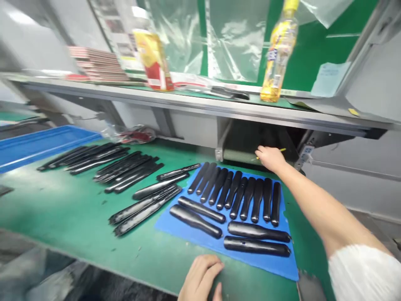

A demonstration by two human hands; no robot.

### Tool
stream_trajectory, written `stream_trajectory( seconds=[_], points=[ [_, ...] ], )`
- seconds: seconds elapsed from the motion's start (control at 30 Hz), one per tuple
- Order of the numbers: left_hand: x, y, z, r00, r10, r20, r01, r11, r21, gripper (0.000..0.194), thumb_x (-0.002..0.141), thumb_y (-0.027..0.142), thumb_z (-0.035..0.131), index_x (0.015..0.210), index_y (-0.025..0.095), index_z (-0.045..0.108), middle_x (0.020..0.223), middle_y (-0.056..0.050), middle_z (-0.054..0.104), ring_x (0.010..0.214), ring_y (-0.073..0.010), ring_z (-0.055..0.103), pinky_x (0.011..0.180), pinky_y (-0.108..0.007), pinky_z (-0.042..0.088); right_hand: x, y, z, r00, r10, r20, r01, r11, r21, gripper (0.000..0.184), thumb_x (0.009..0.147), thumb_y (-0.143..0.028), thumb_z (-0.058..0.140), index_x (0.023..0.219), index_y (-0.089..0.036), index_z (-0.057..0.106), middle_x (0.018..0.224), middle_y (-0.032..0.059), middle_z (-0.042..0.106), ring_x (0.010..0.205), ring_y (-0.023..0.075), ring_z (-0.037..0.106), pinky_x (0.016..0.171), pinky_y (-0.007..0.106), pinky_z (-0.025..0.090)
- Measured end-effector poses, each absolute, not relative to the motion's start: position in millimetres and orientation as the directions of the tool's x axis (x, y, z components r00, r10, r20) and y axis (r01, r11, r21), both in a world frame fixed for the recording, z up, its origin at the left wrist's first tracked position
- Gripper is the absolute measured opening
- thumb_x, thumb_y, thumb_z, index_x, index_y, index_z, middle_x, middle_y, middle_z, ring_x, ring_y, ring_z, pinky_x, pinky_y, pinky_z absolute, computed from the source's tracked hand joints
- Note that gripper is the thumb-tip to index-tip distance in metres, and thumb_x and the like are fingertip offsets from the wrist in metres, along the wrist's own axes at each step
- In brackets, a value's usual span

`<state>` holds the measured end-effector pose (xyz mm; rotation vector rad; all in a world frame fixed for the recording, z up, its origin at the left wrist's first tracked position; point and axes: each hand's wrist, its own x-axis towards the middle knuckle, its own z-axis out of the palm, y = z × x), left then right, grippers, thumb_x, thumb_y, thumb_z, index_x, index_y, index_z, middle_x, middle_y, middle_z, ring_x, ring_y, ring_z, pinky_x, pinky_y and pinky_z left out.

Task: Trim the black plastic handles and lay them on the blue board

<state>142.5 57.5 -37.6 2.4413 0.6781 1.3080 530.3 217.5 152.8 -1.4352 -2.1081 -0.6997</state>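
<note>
While your right hand pinches a yellow stick near the bench's back edge, your left hand's grip is unclear.

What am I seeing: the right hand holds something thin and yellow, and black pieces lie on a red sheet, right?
Not quite: in the head view, the sheet under the black pieces is blue, not red. The right hand is as described.

Green tabletop, grey-edged shelf, green board

right hand stretched forward, left hand curled
</note>
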Motion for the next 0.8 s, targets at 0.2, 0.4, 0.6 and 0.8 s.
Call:
stream_trajectory(
  seconds=[0.2,0.4,0.6,0.8],
  points=[
    [133,59,53,0.437,0.663,0.608,0.176,-0.726,0.665,0.051,0.101,0.022,0.05,0.152,0.022,0.048,0.143,-0.019,0.054,0.134,-0.0323,0.054,0.112,-0.051,0.047,443,68,181,-0.404,0.547,0.733,0.899,0.385,0.208,0.03,0.097,-0.013,0.059,0.124,-0.021,0.069,0.111,0.0083,0.076,0.096,0.0194,0.073,0.081,0.031,0.057],
    [149,36,69,0.861,0.407,0.306,-0.338,0.008,0.941,0.061,0.102,0.066,0.046,0.142,0.02,0.053,0.088,-0.006,0.064,0.063,-0.0153,0.062,0.061,-0.029,0.055,333,-37,149,-0.127,0.719,0.683,0.798,0.484,-0.361,0.03,0.097,-0.012,0.06,0.123,-0.025,0.067,0.097,0.0042,0.071,0.078,0.0151,0.07,0.07,0.028,0.059],
    [128,-11,18,0.747,0.66,0.077,-0.473,0.447,0.759,0.053,0.106,0.064,0.036,0.13,0.02,0.054,0.066,0.005,0.051,0.036,-0.0055,0.041,0.036,-0.016,0.034,274,-53,64,-0.092,0.718,0.69,0.688,0.547,-0.477,0.018,0.096,-0.026,0.069,0.113,-0.022,0.069,0.09,0.0036,0.062,0.065,0.012,0.06,0.058,0.027,0.052],
    [71,-35,25,0.578,0.815,-0.043,-0.422,0.344,0.839,0.055,0.104,0.06,0.048,0.135,0.015,0.057,0.061,0.005,0.049,0.035,-0.005,0.036,0.036,-0.017,0.031,212,-48,47,-0.134,0.673,0.728,0.568,0.654,-0.5,0.008,0.098,-0.016,0.064,0.097,-0.021,0.069,0.076,0.0005,0.066,0.067,0.0121,0.062,0.061,0.025,0.049]
  ],
)
